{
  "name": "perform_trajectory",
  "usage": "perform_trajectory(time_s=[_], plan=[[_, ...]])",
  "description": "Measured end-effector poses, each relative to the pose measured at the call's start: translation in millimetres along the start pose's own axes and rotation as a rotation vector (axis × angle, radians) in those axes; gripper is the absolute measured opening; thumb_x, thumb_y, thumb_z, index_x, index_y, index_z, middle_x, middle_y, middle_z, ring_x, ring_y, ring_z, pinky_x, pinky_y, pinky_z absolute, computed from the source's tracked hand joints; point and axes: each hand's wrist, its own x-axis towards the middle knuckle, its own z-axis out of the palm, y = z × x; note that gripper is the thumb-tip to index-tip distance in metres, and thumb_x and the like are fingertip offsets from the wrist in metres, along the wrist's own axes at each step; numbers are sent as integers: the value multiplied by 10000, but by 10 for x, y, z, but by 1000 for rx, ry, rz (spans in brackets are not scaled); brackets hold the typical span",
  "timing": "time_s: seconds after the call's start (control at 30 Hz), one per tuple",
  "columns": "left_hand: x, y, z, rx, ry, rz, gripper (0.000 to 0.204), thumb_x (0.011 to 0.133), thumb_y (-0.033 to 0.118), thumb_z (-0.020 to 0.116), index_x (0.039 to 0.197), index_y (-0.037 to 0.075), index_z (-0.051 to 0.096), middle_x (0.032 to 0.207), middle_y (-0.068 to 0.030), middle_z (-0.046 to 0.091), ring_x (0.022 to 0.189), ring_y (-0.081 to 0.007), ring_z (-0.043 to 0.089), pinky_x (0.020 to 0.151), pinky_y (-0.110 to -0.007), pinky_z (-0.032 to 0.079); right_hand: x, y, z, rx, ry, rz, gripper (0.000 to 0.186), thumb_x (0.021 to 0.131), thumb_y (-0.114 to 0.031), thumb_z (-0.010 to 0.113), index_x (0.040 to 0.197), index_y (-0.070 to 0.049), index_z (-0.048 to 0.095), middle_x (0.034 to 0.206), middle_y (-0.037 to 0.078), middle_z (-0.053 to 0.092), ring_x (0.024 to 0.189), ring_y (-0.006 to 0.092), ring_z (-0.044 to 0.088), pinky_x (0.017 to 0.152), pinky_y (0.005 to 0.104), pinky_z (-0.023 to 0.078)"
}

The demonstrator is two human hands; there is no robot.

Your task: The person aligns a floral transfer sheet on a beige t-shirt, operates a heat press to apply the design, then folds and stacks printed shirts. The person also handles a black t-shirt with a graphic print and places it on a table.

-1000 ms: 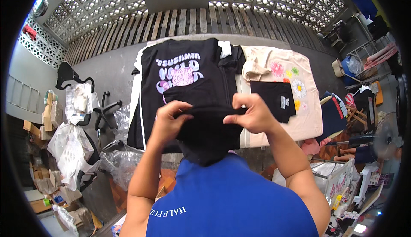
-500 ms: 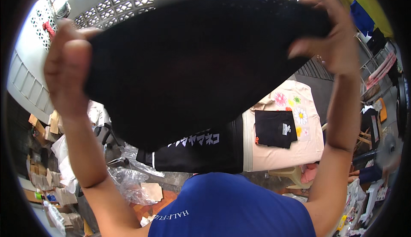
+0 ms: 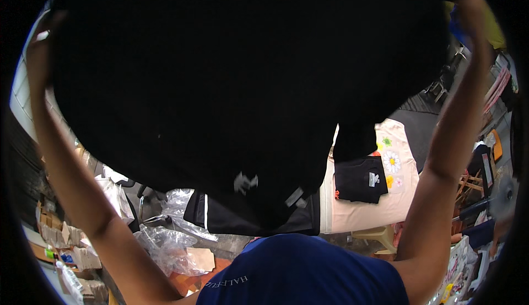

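A large black garment (image 3: 242, 74) is raised high and fills most of the view, small grey tag-like patches near its lower edge. My left hand (image 3: 45, 46) grips it at the far left and my right hand (image 3: 467, 5) at the upper right; both are blurred and partly hidden. Beneath it, on the table, lie a dark garment with a white stripe (image 3: 226, 217) and a pale peach shirt with flower prints (image 3: 366, 219). A folded black garment with a small label (image 3: 355, 178) rests on the peach shirt.
Crumpled clear plastic (image 3: 171, 244) and a piece of cardboard (image 3: 199, 258) are at lower left, near stacked brown card (image 3: 82, 258). A beige plastic stool (image 3: 374, 239) is under the table. A fan (image 3: 501, 200), metal racks and assorted clutter line the right side.
Both my hands have risen and spread apart, lifting the black garment from over the table up toward my head, so it now hides most of the room and table.
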Motion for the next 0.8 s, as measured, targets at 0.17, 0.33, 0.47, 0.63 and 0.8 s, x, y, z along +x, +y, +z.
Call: perform_trajectory(time_s=[0.17,0.33,0.47,0.63,0.8], plan=[[-516,19,1944,-114,-339,-256,213,859,-2,610,1056,14,688,1054,-180,713,1045,-323,681,912,-428,499,-669,-664,1521,75,-498,339,201,821,-52,647,1010,-60,716,979,174,712,829,264,696,751,376,530],[499,-1265,1013,-514,-27,-238,278,926,291,704,1073,55,683,759,-33,676,664,-130,633,694,-343,528,215,-709,682,1041,-19,977,208,860,-90,688,1061,-42,672,958,77,703,921,182,672,781,299,534],[58,-1121,311,278,-48,360,370,979,69,504,1333,71,612,1373,-132,594,1270,-237,565,1088,-300,399,47,-388,68,1342,132,792,285,929,-60,621,1212,-32,607,1122,124,665,959,201,650,862,285,528],[-1970,-568,406,-114,-242,62,103,920,52,590,1005,47,648,960,-114,679,987,-191,648,895,-323,481,-1739,-993,-287,1352,-323,654,142,881,47,616,971,-57,579,984,87,624,869,166,601,842,319,502],[-3794,206,733,-621,-428,-326,185,700,-154,491,774,12,528,787,-90,531,786,-246,522,816,-340,432,-3569,-2106,-613,1436,-606,1071,246,753,11,767,868,-77,568,996,91,647,926,186,621,867,329,511]])
